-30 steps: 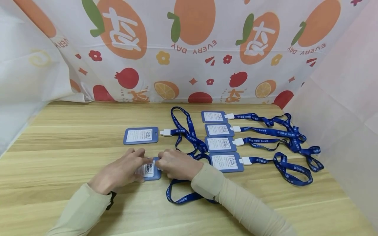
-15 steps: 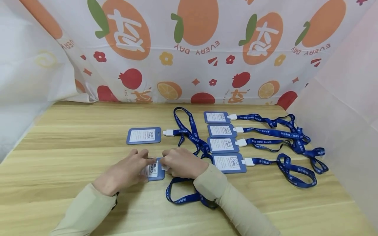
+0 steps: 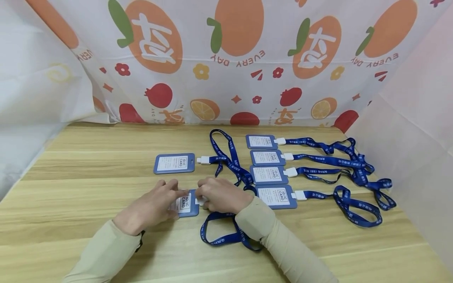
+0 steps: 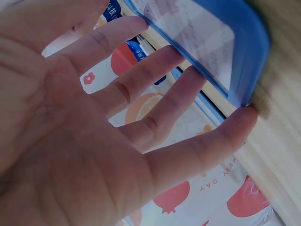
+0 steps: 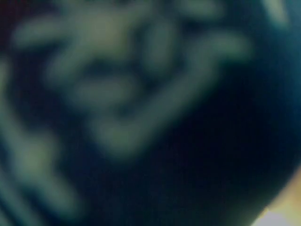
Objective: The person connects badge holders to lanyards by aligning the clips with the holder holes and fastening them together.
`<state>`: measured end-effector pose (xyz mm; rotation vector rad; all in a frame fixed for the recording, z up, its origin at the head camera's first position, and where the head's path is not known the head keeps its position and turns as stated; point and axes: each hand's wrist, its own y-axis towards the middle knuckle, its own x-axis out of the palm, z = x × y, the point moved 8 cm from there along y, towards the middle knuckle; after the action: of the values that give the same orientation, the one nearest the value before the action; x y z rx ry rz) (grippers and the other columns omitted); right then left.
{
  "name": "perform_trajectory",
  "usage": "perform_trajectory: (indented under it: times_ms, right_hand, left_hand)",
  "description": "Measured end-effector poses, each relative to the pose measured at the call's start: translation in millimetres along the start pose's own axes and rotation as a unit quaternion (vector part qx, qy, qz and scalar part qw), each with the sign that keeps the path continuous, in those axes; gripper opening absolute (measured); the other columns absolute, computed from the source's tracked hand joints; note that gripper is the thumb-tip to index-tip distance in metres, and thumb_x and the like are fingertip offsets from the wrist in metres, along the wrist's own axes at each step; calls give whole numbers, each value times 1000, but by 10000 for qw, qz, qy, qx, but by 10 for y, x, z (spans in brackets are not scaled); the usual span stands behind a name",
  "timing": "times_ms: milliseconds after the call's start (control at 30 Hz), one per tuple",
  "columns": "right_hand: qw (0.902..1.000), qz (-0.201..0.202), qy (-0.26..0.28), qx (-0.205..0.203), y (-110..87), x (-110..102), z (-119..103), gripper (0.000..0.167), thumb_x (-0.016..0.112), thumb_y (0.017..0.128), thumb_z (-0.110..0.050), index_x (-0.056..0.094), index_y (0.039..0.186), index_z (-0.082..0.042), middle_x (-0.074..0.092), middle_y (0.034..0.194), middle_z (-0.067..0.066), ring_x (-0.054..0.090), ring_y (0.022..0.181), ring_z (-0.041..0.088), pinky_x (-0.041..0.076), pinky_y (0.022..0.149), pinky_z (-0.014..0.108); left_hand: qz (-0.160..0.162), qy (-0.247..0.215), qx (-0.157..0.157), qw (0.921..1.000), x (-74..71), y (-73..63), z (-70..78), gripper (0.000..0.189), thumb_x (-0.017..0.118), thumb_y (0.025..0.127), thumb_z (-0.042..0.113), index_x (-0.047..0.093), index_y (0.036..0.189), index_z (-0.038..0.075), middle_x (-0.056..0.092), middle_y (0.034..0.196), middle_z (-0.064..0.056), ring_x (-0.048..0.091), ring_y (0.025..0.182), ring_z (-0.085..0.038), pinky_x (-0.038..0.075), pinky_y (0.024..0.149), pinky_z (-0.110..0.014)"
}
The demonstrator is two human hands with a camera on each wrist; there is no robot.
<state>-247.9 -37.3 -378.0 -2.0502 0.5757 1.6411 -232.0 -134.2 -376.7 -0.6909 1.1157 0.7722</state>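
Note:
In the head view my left hand (image 3: 152, 206) holds a blue badge holder (image 3: 192, 210) flat near the table's middle. Its thumb is on the near edge and its fingers on the far side, over part of the white card. The left wrist view shows fingertips along the rim of this badge holder (image 4: 254, 52). My right hand (image 3: 223, 196) pinches the white clip (image 3: 198, 201) of a blue lanyard (image 3: 226, 239) at the holder's slotted end; its fingers hide most of the clip. In the right wrist view, blurred printed lanyard strap (image 5: 197, 150) fills the picture.
Behind the hands lies another badge holder (image 3: 174, 163), with a lanyard's white clip (image 3: 203, 160) just apart from its slot. Several holders with attached lanyards, such as this badge holder (image 3: 277, 196), form a column at right. A fruit-print curtain (image 3: 226, 86) bounds the table's back.
The head view has shifted slightly, moving the scene right. Both hands keep their grip; a little more of the white clip shows between right fingers and holder than a second ago.

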Motion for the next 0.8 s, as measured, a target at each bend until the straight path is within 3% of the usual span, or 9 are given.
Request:
perform_trajectory:
  times_ms: [400, 800]
  right_hand:
    - [9993, -49, 348, -84, 2, -4, 0, 20, 76, 89, -5, 79, 109, -7, 65, 98, 0, 56, 83, 6, 46, 75, 12]
    - [9999, -1, 88, -54, -2, -7, -12, 20, 78, 87, -6, 79, 107, -10, 67, 100, 0, 59, 89, 9, 49, 79, 16]
  left_hand:
    - [-95, -46, -85, 9999, -1, -2, -18, 55, 89, 74, 10, 71, 125, 3, 54, 103, -5, 47, 91, -26, 49, 74, -37]
    - [-63, -32, -151, 9999, 9, -28, 20, 56, 88, 74, 7, 70, 127, 1, 54, 107, -6, 48, 95, -27, 53, 76, -37]
